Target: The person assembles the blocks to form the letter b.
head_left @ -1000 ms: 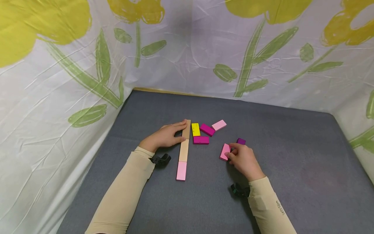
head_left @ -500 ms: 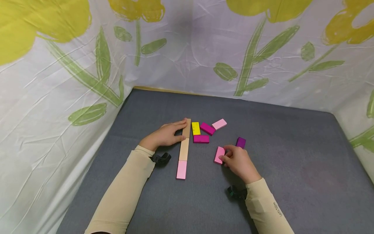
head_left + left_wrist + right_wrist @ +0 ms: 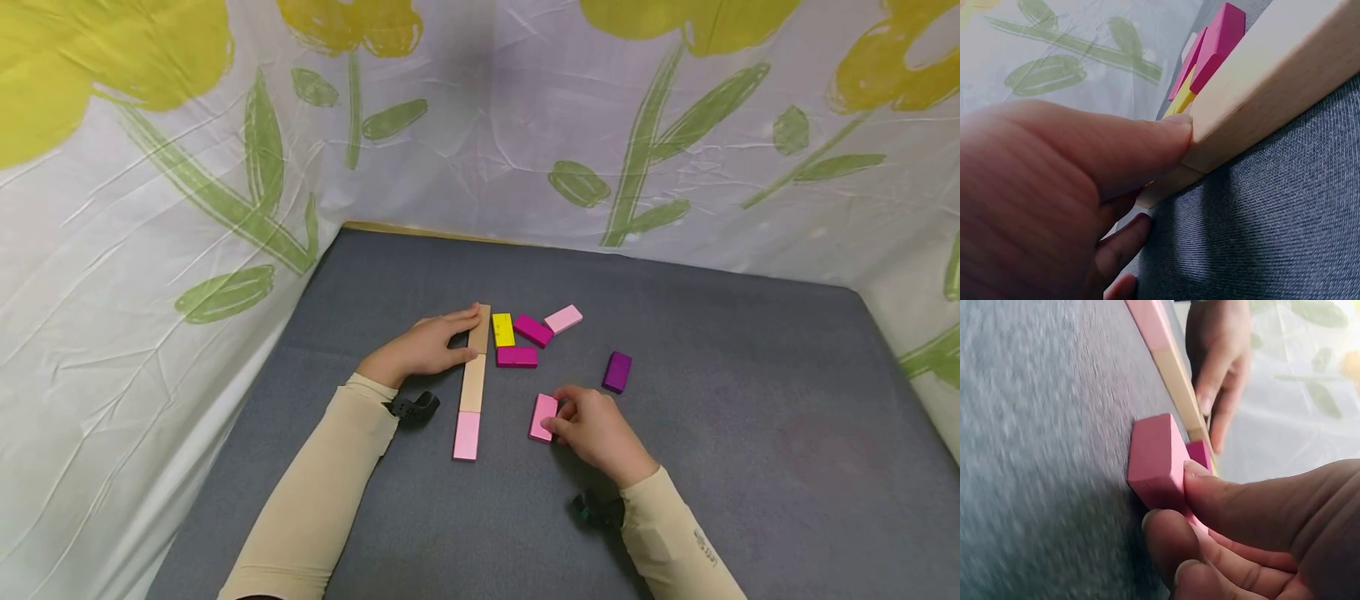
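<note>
My right hand pinches a pink block between thumb and fingers, low over the table; in the right wrist view the pink block shows its end face. To the left runs a straight row of two plain wooden blocks and a light pink block at its near end. My left hand rests against the far part of this row, its fingers stretched out. In the left wrist view the thumb touches the wood near a joint between blocks.
Just right of the row lie a yellow block, a magenta block, another magenta block and a pale pink block. A purple block lies further right. Flowered cloth hangs behind the grey table.
My right hand has moved left and nearer with the pink block, toward the row. The purple block, partly hidden before, now shows fully. My left hand has stayed in place.
</note>
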{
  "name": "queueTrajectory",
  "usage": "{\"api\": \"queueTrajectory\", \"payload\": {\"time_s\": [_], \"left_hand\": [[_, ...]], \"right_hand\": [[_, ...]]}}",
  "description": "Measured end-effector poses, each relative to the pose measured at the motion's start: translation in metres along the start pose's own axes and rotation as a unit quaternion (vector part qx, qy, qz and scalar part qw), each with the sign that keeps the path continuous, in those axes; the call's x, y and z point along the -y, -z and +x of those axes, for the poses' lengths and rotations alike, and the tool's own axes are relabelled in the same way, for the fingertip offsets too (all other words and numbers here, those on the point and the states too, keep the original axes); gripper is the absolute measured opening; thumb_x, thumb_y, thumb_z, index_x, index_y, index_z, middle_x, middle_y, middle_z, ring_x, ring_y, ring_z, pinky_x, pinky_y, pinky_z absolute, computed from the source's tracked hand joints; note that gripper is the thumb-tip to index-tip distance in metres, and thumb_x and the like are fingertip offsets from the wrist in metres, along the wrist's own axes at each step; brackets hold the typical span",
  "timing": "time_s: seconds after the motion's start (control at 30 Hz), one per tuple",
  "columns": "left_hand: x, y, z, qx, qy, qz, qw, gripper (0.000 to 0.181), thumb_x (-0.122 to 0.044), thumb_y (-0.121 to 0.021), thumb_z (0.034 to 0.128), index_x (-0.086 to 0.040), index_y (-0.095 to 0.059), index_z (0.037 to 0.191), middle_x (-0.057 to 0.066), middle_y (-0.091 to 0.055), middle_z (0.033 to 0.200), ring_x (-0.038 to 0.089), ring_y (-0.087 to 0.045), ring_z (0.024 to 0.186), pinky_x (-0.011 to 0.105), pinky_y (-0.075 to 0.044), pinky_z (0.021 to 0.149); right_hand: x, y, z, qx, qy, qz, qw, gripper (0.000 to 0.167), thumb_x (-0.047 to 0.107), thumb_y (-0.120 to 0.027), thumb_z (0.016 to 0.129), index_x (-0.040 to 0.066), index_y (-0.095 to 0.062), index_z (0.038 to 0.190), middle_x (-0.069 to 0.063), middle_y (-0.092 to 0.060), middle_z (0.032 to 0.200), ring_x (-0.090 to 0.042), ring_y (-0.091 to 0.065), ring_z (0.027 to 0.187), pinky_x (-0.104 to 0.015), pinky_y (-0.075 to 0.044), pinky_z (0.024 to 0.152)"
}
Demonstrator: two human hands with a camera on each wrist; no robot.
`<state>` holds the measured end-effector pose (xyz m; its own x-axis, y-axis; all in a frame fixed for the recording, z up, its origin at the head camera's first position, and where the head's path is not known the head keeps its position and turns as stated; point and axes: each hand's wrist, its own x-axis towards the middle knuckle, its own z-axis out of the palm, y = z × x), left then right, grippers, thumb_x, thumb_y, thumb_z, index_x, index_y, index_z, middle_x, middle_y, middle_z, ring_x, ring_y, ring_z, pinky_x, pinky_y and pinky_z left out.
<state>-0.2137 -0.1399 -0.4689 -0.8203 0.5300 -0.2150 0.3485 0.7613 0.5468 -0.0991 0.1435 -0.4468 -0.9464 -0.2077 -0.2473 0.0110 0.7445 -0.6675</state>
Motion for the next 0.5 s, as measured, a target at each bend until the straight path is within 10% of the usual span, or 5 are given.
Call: {"api": "queueTrajectory", "payload": {"time_s": [0.5], "left_hand": [[-0.001, 0.0, 0.0, -0.001, 0.003, -0.006, 1.0, 0.071, -0.034, -0.064, 0.1052, -0.012, -0.033, 0.165, 0.0, -0.021, 0.175, 0.025, -0.023, 0.161, 0.057, -0.018, 0.129]], "right_hand": [[0.014, -0.018, -0.006, 0.064, -0.006, 0.063, 0.996, 0.029, 0.011, -0.089, 0.084, 0.002, -0.072, 0.107, 0.0, -0.064, 0.069, -0.013, -0.055, 0.057, -0.027, -0.043, 0.05]]}}
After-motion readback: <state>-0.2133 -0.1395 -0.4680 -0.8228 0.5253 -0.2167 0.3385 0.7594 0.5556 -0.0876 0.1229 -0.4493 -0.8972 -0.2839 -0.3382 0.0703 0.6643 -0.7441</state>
